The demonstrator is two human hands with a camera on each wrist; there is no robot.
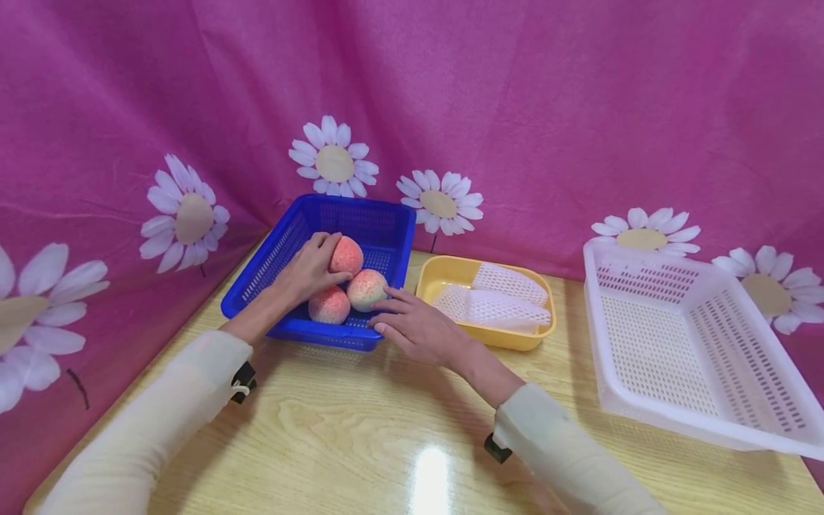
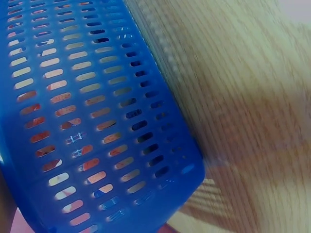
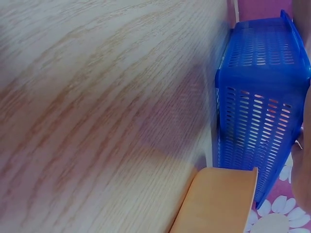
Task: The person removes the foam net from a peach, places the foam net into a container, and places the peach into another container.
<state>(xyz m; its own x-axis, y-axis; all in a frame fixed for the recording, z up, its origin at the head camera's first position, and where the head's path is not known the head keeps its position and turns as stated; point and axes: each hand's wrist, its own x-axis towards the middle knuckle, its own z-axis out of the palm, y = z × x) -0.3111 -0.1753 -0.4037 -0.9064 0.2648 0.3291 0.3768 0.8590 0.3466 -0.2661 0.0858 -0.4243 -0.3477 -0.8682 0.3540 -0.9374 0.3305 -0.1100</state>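
Note:
Inside a blue plastic basket (image 1: 251, 286) lie three peaches with red-speckled skin. My left hand (image 1: 312, 268) reaches over the basket's left side, its fingers and thumb around the upper peach (image 1: 348, 255). Just below that hand is the lower-left peach (image 1: 330, 306), touching the others. On the right sits a paler peach (image 1: 367, 290), and the fingertips of my right hand (image 1: 418, 325) reach its edge over the basket's rim. In the left wrist view the slotted basket wall (image 2: 87, 111) hides the left hand's grip. The right wrist view shows the basket (image 3: 257, 116) from outside.
A yellow tray (image 1: 425, 275) right of the basket holds white foam net sleeves (image 1: 505, 309). Farther right stands a white slotted basket (image 1: 595, 336). All rest on a wood-grain table (image 1: 335, 429); a pink daisy-print cloth (image 1: 534, 129) hangs behind and to the left.

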